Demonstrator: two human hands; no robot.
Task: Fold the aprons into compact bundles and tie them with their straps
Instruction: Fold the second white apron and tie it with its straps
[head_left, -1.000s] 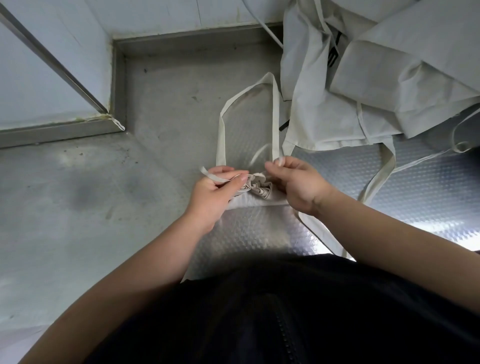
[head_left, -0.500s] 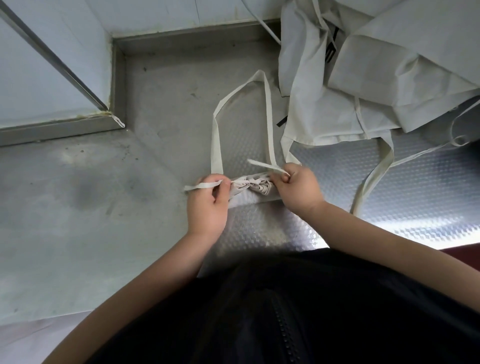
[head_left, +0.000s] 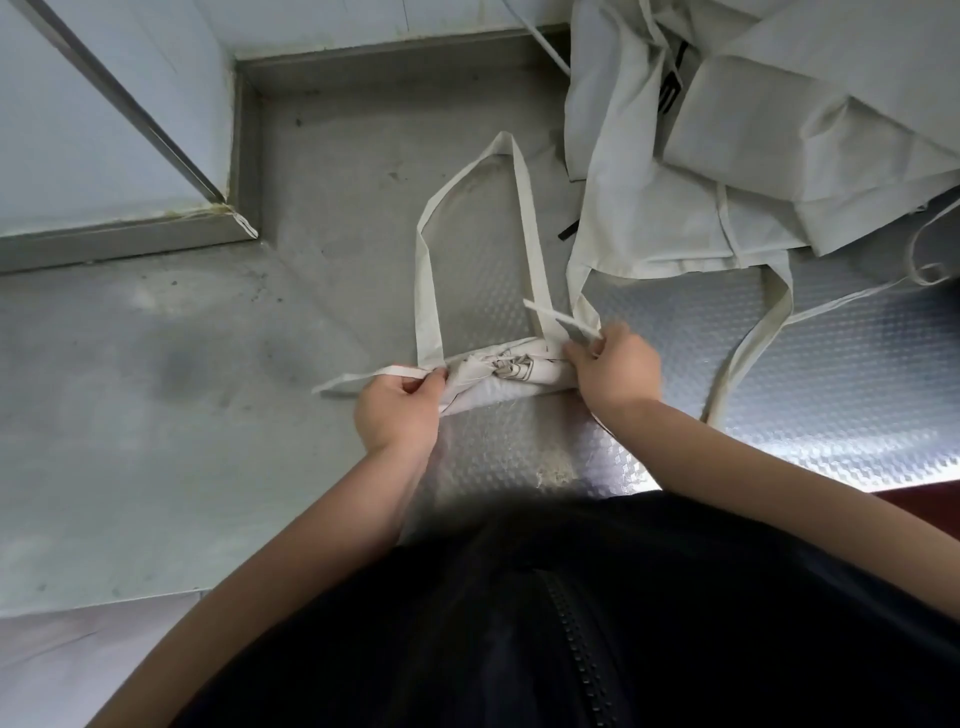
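Tying step in hand, judging by the grips. Midway between the two hands, down on the desk (head_left: 156, 441): apron bundle (head_left: 506, 371), rolled tight into a short log, dark print showing on top. Left hand (head_left: 400, 410) closed in a pinch on the left strap tail (head_left: 374, 375) at the bundle's near tip, loose end running out past the knuckles, away from the bundle. Right hand (head_left: 613, 366) likewise pinching the right strap tail (head_left: 558, 318) at the opposite tip, free end poking up and away beyond the fingers. No finished knot to be made out between the hands; possibly hidden in the creases.

Beyond both sets of fingertips, away from the body: neck loop (head_left: 428, 291), slack and flat on the desk, joined to the bundle at both legs. Farther up and outward from the right hand: heap of unfolded aprons (head_left: 753, 156), apart from the bundle, with one stray strap (head_left: 779, 301) trailing down just beside the right wrist.

Next, most likely: drawing both tails outward to cinch, then crossing them over the bundle's middle for a knot. Calls for an even pull from each side and some downward pressure, else risk of the roll springing open. Worth keeping the stray strap out of the right hand's grip, to avoid tying in the wrong one. Neck loop yet to be tucked or wrapped. Plenty of aprons waiting, so far from done.
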